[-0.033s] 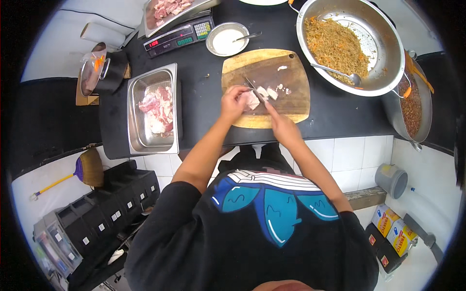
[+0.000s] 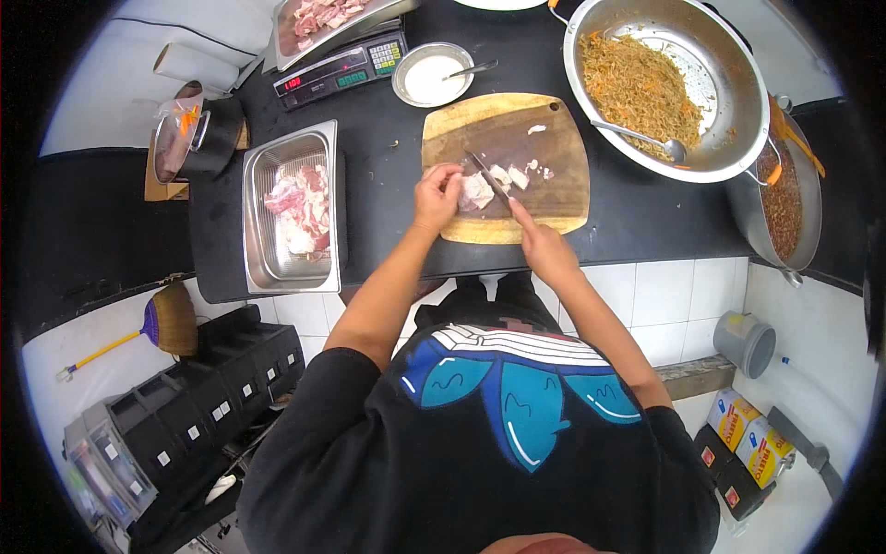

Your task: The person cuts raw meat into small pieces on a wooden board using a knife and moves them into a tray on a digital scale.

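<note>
On a wooden cutting board (image 2: 554, 205) lies a pale pink piece of raw meat (image 2: 475, 191), near the board's left side. My left hand (image 2: 437, 197) is curled at the left edge of this piece, fingertips and thumb closed against it. In my right hand (image 2: 548, 254) is a knife (image 2: 487, 173), its blade slanting up and to the left along the right side of the meat. Small whitish cut pieces (image 2: 508, 176) lie just right of the blade, with tinier scraps farther right.
Left of the board stands a steel pan (image 2: 336, 198) with raw meat. Behind are a digital scale (image 2: 318, 81) bearing a meat tray and a bowl (image 2: 397, 81) of white contents with a spoon. A large basin (image 2: 748, 138) of shredded orange-brown food stands at right, beside a wok (image 2: 812, 208).
My left hand has drawn back slightly to the left, showing more of the meat. My right hand and the knife have shifted a little toward me and to the right.
</note>
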`<state>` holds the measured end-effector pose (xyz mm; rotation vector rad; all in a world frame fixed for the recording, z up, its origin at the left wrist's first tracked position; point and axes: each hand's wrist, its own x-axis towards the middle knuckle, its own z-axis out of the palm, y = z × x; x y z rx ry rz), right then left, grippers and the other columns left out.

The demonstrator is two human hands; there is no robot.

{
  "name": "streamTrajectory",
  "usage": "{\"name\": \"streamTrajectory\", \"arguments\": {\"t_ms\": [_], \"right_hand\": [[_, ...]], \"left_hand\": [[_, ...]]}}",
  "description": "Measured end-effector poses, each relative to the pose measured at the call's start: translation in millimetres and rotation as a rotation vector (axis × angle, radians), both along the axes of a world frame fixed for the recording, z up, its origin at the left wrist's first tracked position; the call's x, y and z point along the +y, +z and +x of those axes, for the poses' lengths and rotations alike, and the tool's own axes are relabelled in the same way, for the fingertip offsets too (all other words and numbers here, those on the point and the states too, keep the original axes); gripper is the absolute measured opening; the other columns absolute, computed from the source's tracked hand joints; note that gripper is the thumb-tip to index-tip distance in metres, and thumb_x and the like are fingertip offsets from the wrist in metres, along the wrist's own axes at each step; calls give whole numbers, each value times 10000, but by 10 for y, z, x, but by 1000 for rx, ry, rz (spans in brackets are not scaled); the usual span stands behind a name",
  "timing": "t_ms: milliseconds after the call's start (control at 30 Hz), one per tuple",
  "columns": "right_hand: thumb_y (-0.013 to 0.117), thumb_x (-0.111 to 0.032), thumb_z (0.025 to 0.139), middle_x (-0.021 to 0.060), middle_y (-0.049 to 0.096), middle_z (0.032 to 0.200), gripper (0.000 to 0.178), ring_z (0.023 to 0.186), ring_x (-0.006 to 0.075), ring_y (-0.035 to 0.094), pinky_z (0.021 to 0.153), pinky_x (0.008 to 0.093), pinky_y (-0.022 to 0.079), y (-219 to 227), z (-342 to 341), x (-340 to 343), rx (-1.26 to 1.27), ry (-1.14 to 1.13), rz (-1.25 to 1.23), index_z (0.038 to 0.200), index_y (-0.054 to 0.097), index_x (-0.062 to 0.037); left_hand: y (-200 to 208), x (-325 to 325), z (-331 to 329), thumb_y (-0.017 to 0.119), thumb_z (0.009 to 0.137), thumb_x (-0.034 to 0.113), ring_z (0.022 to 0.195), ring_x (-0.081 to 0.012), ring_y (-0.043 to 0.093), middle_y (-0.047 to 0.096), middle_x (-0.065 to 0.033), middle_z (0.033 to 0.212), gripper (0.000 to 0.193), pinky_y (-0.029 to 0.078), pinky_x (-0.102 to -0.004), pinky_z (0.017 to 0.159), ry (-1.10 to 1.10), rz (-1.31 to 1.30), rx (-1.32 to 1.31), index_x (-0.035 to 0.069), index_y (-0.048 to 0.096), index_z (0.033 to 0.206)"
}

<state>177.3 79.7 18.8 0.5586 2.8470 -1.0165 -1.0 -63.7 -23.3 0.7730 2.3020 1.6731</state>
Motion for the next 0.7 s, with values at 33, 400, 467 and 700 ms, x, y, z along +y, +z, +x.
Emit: {"name": "streamTrajectory", "arguments": {"t_ms": [33, 400, 467, 700], "right_hand": [[472, -148, 922, 237, 617, 741, 566, 693, 431, 628, 616, 532, 497, 39, 145, -10, 13, 8, -32, 1450, 319, -286], [525, -119, 891, 218, 602, 744, 669, 649, 406, 630, 593, 513, 514, 456, 495, -379, -125, 40, 84, 1484, 261, -277], [531, -119, 886, 219, 601, 744, 681, 648, 404, 632, 592, 510, 516, 476, 503, -408, -142, 47, 84, 1487, 254, -278], [499, -117, 901, 229, 612, 764, 609, 672, 413, 628, 617, 525, 502, 284, 111, -452, -81, 42, 120, 1463, 313, -264]], "left_hand": [[5, -103, -50, 682, 754, 67, 875, -290, 595, 649, -97, 965, 120, 492, -360, 785, -25, -72, 83, 38, 650, 866], [-53, -13, 166, 691, 647, 79, 850, -316, 564, 593, -105, 856, 180, 473, -407, 787, 15, -138, 471, 67, 601, 802], [-71, -31, 192, 691, 642, 67, 844, -315, 567, 594, -105, 851, 179, 478, -404, 772, 48, -135, 476, 62, 597, 795], [-133, -37, 168, 690, 637, 34, 804, -321, 571, 593, -112, 818, 167, 482, -395, 721, 40, -156, 480, 48, 587, 769]]}}
